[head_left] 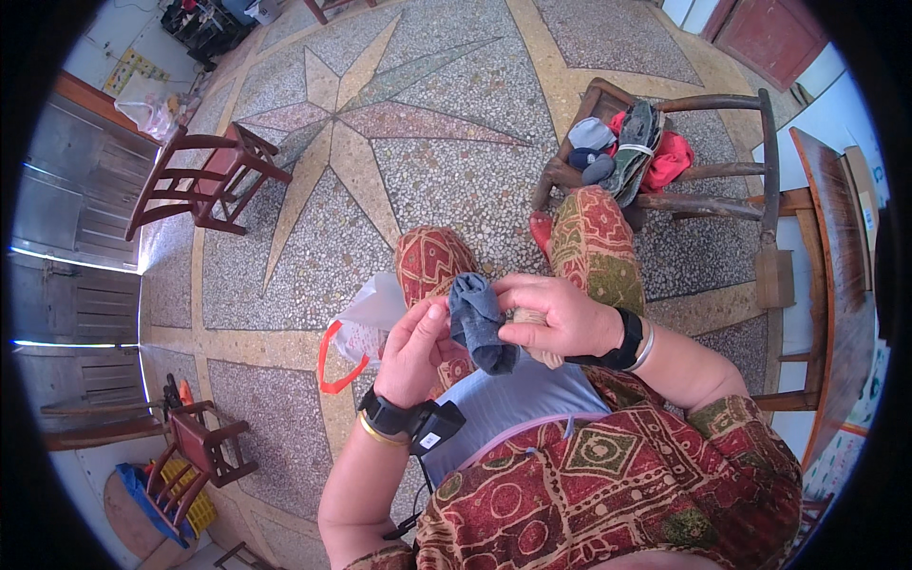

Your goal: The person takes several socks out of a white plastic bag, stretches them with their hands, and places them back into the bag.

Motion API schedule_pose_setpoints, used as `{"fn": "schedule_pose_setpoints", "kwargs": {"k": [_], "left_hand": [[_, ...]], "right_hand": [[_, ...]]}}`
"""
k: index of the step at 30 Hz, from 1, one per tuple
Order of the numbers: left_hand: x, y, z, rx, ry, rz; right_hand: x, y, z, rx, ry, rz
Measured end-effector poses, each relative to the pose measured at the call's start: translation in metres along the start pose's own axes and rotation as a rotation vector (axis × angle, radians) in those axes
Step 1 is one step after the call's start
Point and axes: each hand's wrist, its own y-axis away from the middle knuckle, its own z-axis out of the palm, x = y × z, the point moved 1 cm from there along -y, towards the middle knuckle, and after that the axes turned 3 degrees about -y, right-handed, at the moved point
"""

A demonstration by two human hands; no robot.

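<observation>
Two-handed pinch: left hand (pixel 415 349) and right hand (pixel 567 318) grip the blue-grey sock (pixel 475 328) from either side, above the lap (pixel 518 408); beige cloth (pixel 529 317) sits within the right grasp. Judgement: light, even tension suits the knit; keep beige cloth clear. Beyond: bag (pixel 378 309) by left knee (pixel 432 258); farther, clothes (pixel 638 150) on chair (pixel 768 171).

No words or numbers can be read clearly. A white label (pixel 430 441) with tiny dark marks sits on a black device (pixel 443 418) worn near the left hand (pixel 415 353). At the upper left, a yellow chart (pixel 133 71) on the wall carries small, blurred figures. At the far right edge, a pale sticker (pixel 868 218) on a brown board (pixel 852 185) and green marks (pixel 878 175) beside it are too small to decipher.
</observation>
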Motion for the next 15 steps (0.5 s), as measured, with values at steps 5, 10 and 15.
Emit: {"fn": "schedule_pose_setpoints", "kwargs": {"k": [5, 10, 15], "left_hand": [[0.002, 0.002, 0.0, -0.133, -0.044, 0.04], [-0.003, 0.001, 0.005, -0.191, -0.184, 0.172], [-0.005, -0.001, 0.008, -0.135, -0.229, 0.213]], "right_hand": [[0.003, 0.002, -0.004, -0.051, -0.063, 0.059], [0.011, 0.002, 0.001, 0.002, -0.191, 0.148], [0.013, 0.008, 0.013, 0.105, -0.353, 0.342]]}}
